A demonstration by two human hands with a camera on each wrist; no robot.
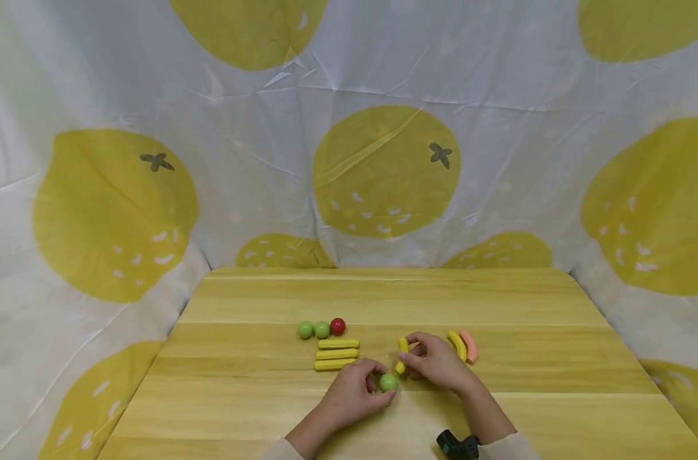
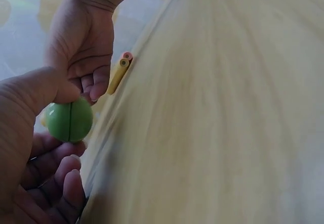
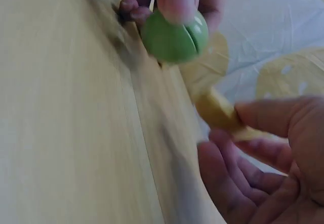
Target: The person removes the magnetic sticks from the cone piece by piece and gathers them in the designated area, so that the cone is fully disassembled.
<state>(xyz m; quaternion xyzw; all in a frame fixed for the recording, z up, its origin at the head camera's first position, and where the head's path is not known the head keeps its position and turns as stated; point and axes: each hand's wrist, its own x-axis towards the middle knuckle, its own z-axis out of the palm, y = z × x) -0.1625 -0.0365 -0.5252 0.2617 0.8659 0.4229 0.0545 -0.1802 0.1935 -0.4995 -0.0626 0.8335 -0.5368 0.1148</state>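
My left hand (image 1: 351, 395) pinches a glossy green ball (image 1: 388, 382) between thumb and fingers at the middle front of the table. A dark seam runs round this ball (image 2: 70, 120) in the left wrist view. Just to its right, my right hand (image 1: 440, 362) pinches a short yellow curved piece (image 1: 403, 345), partly covered by the fingers. It looks like a toy banana, blurred in the right wrist view. The two hands are close together, the ball slightly nearer the front than the yellow piece.
Several straight yellow sticks (image 1: 337, 353) lie stacked in rows left of the hands. Behind them, two green balls (image 1: 322, 329) and a red ball (image 1: 337, 326) form a row. A yellow curved piece (image 1: 456, 345) and a pink one (image 1: 469, 347) lie right of my right hand on the wooden table (image 1: 533, 364).
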